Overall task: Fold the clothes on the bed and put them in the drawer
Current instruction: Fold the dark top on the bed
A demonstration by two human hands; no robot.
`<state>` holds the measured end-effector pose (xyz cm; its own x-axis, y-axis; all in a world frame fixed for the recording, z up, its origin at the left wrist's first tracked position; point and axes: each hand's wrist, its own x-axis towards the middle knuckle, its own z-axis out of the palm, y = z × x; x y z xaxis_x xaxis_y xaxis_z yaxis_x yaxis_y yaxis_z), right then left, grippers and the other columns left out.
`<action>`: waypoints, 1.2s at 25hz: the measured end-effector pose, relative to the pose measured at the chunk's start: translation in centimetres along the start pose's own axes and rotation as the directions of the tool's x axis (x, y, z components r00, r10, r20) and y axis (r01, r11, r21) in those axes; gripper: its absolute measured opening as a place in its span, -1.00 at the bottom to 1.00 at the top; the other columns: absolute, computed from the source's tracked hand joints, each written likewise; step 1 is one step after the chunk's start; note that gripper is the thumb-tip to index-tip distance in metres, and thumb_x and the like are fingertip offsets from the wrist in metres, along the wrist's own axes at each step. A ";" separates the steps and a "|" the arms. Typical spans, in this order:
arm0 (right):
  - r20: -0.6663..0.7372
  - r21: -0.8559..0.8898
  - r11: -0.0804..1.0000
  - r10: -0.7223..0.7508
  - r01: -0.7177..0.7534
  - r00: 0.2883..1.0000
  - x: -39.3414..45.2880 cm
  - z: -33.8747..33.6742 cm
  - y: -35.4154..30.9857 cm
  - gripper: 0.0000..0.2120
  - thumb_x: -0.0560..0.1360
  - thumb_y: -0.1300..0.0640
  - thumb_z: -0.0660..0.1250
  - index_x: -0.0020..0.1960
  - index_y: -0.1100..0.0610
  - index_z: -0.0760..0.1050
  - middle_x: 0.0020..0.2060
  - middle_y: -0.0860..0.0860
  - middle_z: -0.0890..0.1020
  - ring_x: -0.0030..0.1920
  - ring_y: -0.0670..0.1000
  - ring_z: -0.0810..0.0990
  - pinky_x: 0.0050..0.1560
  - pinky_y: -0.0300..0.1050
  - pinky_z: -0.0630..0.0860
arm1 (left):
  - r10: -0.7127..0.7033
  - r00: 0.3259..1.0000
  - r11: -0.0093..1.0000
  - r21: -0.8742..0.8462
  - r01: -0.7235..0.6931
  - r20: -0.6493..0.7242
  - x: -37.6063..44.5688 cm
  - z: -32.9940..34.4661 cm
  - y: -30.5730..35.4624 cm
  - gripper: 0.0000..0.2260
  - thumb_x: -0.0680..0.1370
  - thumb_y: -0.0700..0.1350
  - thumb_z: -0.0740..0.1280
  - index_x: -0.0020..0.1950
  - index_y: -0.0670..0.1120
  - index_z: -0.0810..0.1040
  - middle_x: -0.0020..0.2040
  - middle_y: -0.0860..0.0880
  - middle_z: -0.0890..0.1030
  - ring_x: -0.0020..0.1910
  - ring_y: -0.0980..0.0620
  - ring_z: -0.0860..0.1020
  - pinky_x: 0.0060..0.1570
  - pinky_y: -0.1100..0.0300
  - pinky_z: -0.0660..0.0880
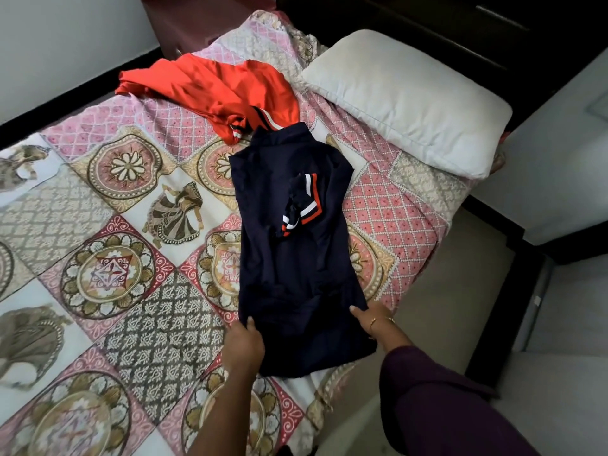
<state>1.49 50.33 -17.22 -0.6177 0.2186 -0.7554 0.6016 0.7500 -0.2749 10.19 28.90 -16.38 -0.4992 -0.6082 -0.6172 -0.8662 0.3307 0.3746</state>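
Your left hand [244,346] pinches the near left edge of the navy shirt [296,258], thumb on top of the cloth and fingers tucked under it. Your right hand [373,319] does the same at the near right edge, thumb pressed on the fabric; two thin gold bangles ring that wrist, and a dark purple sleeve [437,399] covers the arm behind it.

The navy shirt is a smooth, matte knit, lying flat on the bed as a long narrow rectangle with its sides already turned in. Its collar points away from you and its hem is toward you. One short sleeve is folded across the middle, its cuff banded in white and orange stripes.

A second garment, the orange shirt [214,90], lies crumpled and unfolded just beyond the navy collar. It has soft shiny folds and a striped cuff touching the navy one's far end. That makes two garments in all.

Under both lies one quilted bedspread [108,225], printed in pink lattice, round floral medallions, elephants and dancing figures. One plump white pillow [408,100] rests at the far right corner.
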 end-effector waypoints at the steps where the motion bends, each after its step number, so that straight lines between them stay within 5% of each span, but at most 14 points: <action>1: 0.053 0.000 1.000 0.012 -0.012 0.999 0.0 -0.1 0.1 -0.57 0.59 -0.01 0.19 0.29 0.29 0.43 0.23 0.21 0.52 0.22 0.21 0.50 0.08 -0.10 0.42 | 0.012 1.000 1.000 -0.006 -0.012 0.018 0.0 0.0 -0.2 -0.65 0.65 -0.05 0.08 0.22 -0.32 0.37 0.20 -0.34 0.49 0.17 -0.30 0.48 0.09 -0.03 0.38; 6: 0.141 0.148 0.983 0.087 -0.107 0.986 0.1 -1.0 1.5 -0.52 0.56 0.06 0.25 0.37 0.31 0.30 0.27 0.21 0.46 0.21 0.20 0.49 0.20 0.01 0.45 | 0.016 0.997 0.998 -0.069 -0.011 0.079 -0.2 -2.0 -1.1 -0.65 0.60 -0.12 0.22 0.27 -0.31 0.25 0.16 -0.36 0.50 0.14 -0.32 0.49 0.08 -0.04 0.38; 10: 0.206 0.393 0.913 0.029 -0.110 0.978 -0.5 -4.4 -0.8 -0.91 0.57 0.30 0.19 0.04 0.18 0.39 -0.10 0.15 0.52 -0.19 0.08 0.48 -0.32 -0.20 0.48 | -0.036 0.974 0.947 -0.303 0.105 0.226 1.0 -5.5 1.0 -0.90 0.54 -0.36 0.15 -0.09 -0.18 0.29 -0.17 -0.19 0.42 -0.25 -0.10 0.43 -0.28 0.13 0.39; 12: 0.265 0.536 0.834 -0.021 -0.129 0.964 -0.2 -6.5 -3.1 -0.82 0.58 0.31 0.15 -0.16 0.12 0.41 -0.26 0.11 0.50 -0.32 0.04 0.45 -0.53 -0.30 0.42 | -0.099 0.910 0.823 -0.481 0.302 0.402 1.6 -7.4 3.4 -0.83 0.56 -0.36 0.10 -0.20 -0.19 0.34 -0.35 -0.16 0.41 -0.49 -0.06 0.41 -0.59 0.28 0.35; 15: 0.317 0.731 0.645 -0.032 -0.222 0.948 0.9 -8.3 -6.6 -0.82 0.55 0.27 0.18 -0.16 0.22 0.53 -0.35 0.12 0.59 -0.33 0.06 0.54 -0.41 -0.17 0.51 | -0.154 0.850 0.591 -0.642 0.488 0.504 3.2 -9.6 7.1 -0.75 0.60 -0.29 0.09 -0.27 -0.24 0.39 -0.62 -0.11 0.43 -0.70 0.05 0.42 -0.73 0.36 0.31; 18: 0.316 0.806 0.543 -0.057 -0.236 0.947 3.1 -9.6 -10.9 -0.75 0.57 0.30 0.12 -0.20 0.30 0.49 -0.51 0.11 0.60 -0.51 0.03 0.59 -0.52 -0.25 0.51 | -0.192 0.864 0.358 -0.786 0.504 0.466 7.1 -10.0 10.9 -0.75 0.61 -0.27 0.11 -0.26 -0.23 0.40 -0.58 -0.11 0.48 -0.47 0.03 0.50 -0.65 0.34 0.42; 20: 0.245 0.866 0.453 -0.015 -0.212 0.969 6.0 -10.1 -13.8 -0.72 0.62 0.26 0.06 -0.16 0.34 0.45 -0.51 0.16 0.61 -0.53 0.03 0.60 -0.55 -0.25 0.52 | -0.183 0.889 0.208 -0.867 0.453 0.420 10.2 -9.5 14.1 -0.80 0.63 -0.26 0.08 -0.07 -0.29 0.46 -0.25 -0.19 0.56 -0.24 -0.05 0.58 -0.34 0.31 0.55; 21: 0.216 0.884 0.424 0.006 -0.198 0.976 7.2 -10.0 -15.0 -0.71 0.64 0.20 0.04 -0.12 0.33 0.43 -0.48 0.18 0.61 -0.48 0.04 0.62 -0.55 -0.24 0.52 | -0.194 0.916 0.236 -0.890 0.391 0.351 11.7 -8.8 15.2 -0.79 0.64 -0.24 0.05 0.11 -0.30 0.44 -0.08 -0.23 0.53 -0.10 -0.13 0.59 -0.11 0.21 0.57; 22: 0.183 0.883 0.436 0.027 -0.176 0.983 8.2 -9.7 -15.6 -0.74 0.65 0.16 0.04 -0.06 0.29 0.42 -0.41 0.17 0.62 -0.39 0.06 0.64 -0.52 -0.23 0.53 | -0.215 0.952 0.375 -0.882 0.286 0.217 12.7 -8.1 15.6 -0.74 0.65 -0.22 0.06 0.27 -0.29 0.38 0.01 -0.25 0.51 0.00 -0.20 0.56 0.01 0.11 0.55; 24: 0.047 0.761 0.643 0.077 -0.086 0.996 9.8 -8.6 -15.3 -0.85 0.60 0.09 0.16 -0.04 0.16 0.42 -0.23 0.16 0.60 -0.22 0.11 0.56 -0.31 -0.09 0.52 | -0.207 0.969 0.823 -0.559 0.100 -0.131 13.2 -6.0 14.9 -0.67 0.62 -0.11 0.16 0.30 -0.28 0.40 0.07 -0.29 0.54 0.06 -0.28 0.52 0.06 -0.07 0.46; 25: -0.045 0.618 0.785 0.086 -0.040 0.995 10.2 -8.0 -14.7 -0.83 0.56 0.04 0.24 -0.09 0.15 0.43 -0.17 0.16 0.59 -0.17 0.11 0.51 -0.20 -0.03 0.46 | -0.149 0.962 0.934 -0.352 0.061 -0.229 12.8 -4.6 14.1 -0.63 0.59 -0.03 0.22 0.24 -0.29 0.46 0.08 -0.31 0.55 0.08 -0.30 0.50 0.07 -0.09 0.45; 27: -0.174 0.394 0.918 0.034 0.038 0.984 9.7 -6.9 -13.5 -0.73 0.51 -0.03 0.33 -0.12 0.19 0.43 -0.17 0.10 0.54 -0.14 0.06 0.45 -0.14 -0.13 0.31 | -0.086 0.966 0.985 -0.167 0.045 -0.245 11.3 -2.1 12.8 -0.52 0.51 0.13 0.30 0.13 -0.29 0.50 0.06 -0.31 0.55 0.05 -0.31 0.51 0.04 -0.13 0.48; 30: -0.189 0.353 0.925 -0.080 0.144 0.979 8.5 -5.5 -13.0 -0.64 0.42 -0.07 0.42 -0.05 0.22 0.46 -0.13 0.10 0.56 -0.11 0.10 0.51 -0.14 -0.15 0.34 | -0.056 0.973 0.988 -0.153 0.022 -0.226 10.2 -0.7 12.5 -0.54 0.48 0.08 0.38 0.11 -0.30 0.47 0.07 -0.30 0.51 0.06 -0.30 0.50 -0.02 -0.07 0.44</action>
<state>-14.35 45.88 -16.83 -0.7483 0.2721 -0.6050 0.6463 0.5047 -0.5724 -5.72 26.37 -17.48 -0.4314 -0.7730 -0.4652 -0.8630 0.2033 0.4625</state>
